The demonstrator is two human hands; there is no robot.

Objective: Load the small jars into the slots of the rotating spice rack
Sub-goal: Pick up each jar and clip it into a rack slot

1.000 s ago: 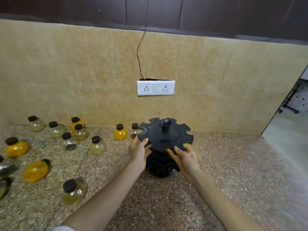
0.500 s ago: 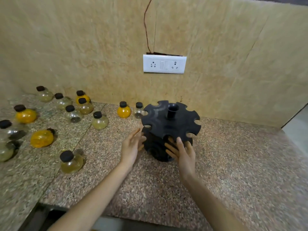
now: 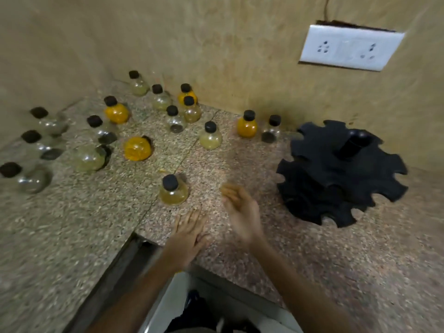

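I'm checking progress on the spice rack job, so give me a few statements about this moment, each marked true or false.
1. The spice rack already holds a jar in a slot. False: no jar shows in any slot that can be seen.
2. The left hand and the right hand hold nothing. True: both are open over the counter.
3. One orange jar lies on its side. True.
4. The right hand touches the spice rack. False: it is clear of the rack, to the rack's left.
5. The jar nearest the hands is bright orange. False: nearest is the pale yellow jar, upright with a black cap.
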